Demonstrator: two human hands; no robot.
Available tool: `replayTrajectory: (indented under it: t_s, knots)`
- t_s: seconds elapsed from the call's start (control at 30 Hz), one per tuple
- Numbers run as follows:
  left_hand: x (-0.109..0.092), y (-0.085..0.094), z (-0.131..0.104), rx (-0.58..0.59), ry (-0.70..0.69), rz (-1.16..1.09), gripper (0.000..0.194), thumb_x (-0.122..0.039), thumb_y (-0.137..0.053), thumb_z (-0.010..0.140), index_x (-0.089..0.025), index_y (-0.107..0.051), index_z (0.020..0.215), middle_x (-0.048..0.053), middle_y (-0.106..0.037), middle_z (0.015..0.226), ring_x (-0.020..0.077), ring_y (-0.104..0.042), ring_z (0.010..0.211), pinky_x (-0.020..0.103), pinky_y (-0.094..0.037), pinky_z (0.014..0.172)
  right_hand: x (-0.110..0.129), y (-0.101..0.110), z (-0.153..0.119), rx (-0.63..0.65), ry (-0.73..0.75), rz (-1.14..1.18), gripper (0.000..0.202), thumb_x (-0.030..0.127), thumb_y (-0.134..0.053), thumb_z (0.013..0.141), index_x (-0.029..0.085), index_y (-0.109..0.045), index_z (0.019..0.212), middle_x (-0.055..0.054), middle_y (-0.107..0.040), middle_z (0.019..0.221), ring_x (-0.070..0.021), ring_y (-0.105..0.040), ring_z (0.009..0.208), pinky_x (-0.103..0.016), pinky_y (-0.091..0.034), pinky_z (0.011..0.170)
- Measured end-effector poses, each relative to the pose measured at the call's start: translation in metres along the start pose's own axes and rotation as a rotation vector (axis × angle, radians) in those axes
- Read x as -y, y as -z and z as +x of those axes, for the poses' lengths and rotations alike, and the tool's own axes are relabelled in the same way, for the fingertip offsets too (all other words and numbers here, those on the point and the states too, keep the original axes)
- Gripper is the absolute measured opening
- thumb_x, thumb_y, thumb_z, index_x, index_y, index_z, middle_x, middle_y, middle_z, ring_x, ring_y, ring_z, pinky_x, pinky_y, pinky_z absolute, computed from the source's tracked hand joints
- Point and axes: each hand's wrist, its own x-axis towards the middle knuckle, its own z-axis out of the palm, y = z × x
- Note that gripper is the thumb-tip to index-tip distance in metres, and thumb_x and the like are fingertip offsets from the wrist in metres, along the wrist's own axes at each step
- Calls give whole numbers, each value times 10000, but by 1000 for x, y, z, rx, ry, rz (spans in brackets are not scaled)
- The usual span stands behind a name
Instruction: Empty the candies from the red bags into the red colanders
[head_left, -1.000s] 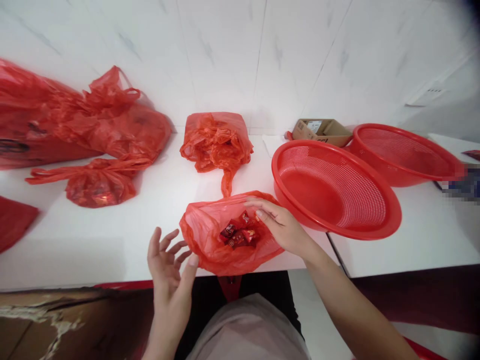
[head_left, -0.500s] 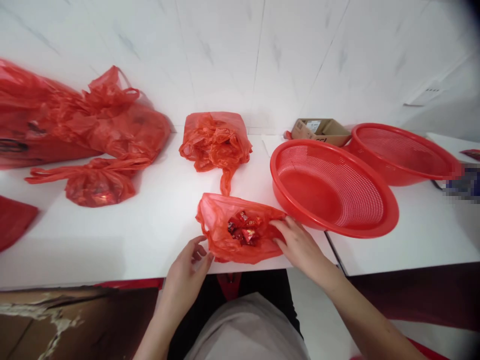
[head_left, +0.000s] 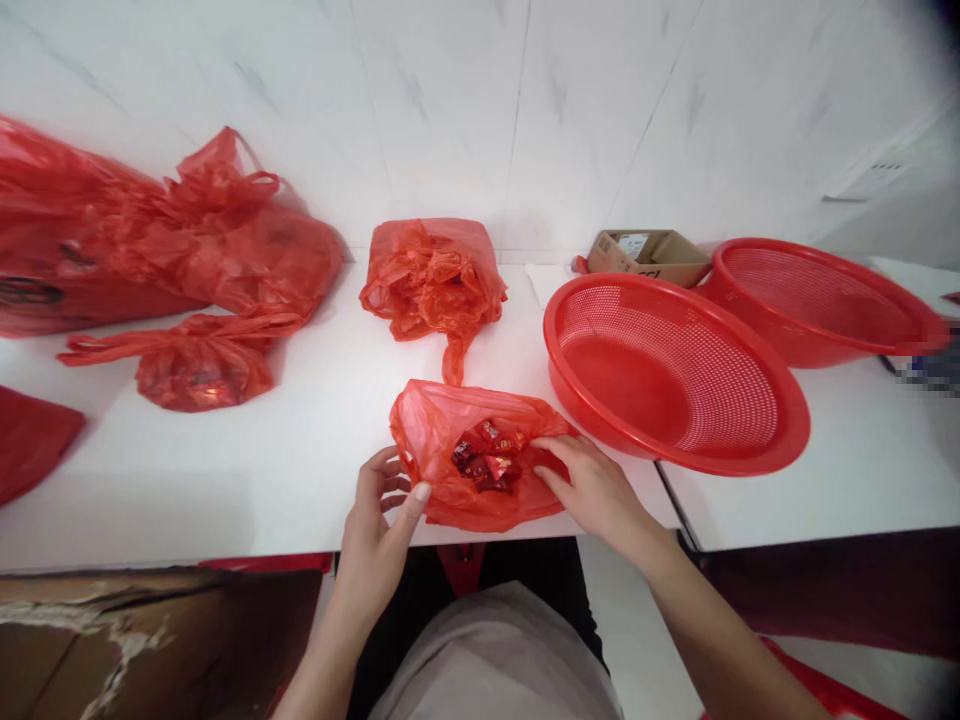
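Note:
A thin red plastic bag (head_left: 457,505) lies open at the table's front edge, its mouth facing up. Several small, shiny, red and dark wrapped pieces (head_left: 491,458), which look like candies, sit together inside it. At the bag's left edge is my left hand (head_left: 381,525), open, thumb against the front of the plastic and the other fingers loosely curved beside it. My right hand (head_left: 596,490) reaches over the right rim. Its fingers and thumb are apart near the wrapped pieces, with nothing visible between them.
Two red perforated baskets (head_left: 780,440) stand to the right, before a small cardboard box (head_left: 675,275). Behind the bag is a crumpled pile of red bags (head_left: 435,285). Further left are a tied red bag (head_left: 202,375) and larger filled red bags (head_left: 247,260) by the wall.
My right hand has moved slightly left, further over the bag's mouth. My left hand has risen a little along the bag's edge, with its thumb now more upright.

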Motion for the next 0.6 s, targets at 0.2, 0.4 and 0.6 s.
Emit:
replayTrajectory:
  t_s: [0.2,0.4,0.6]
  knots:
    - [3,4,8,76,15,-33,251,-418,-623,862,-194,-604,974,18,-642,886,157,-594,834,308,-479,817,5,4,2,-9,-29,41,338,208,-553,877,237,-581,1212,-41,-665,1199,-238,-614,1080,-431,-489,946]
    - [2,17,1,-13,22,-165,185,-375,-667,851,-203,-645,915,-8,-662,853,119,-588,790,222,-476,745,11,10,-1,-15,-42,132,280,223,-531,892,251,-584,1165,-43,-685,1043,-217,-643,954,-414,-501,870]
    - [-49,37,28,-133,-97,-389,165,-326,-775,758,-224,-712,871,-24,-700,832,116,-610,782,217,-497,755,43,80,16,-152,162,539,188,264,-607,883,271,-628,1069,1,-646,866,-148,-631,803,-315,-530,758]
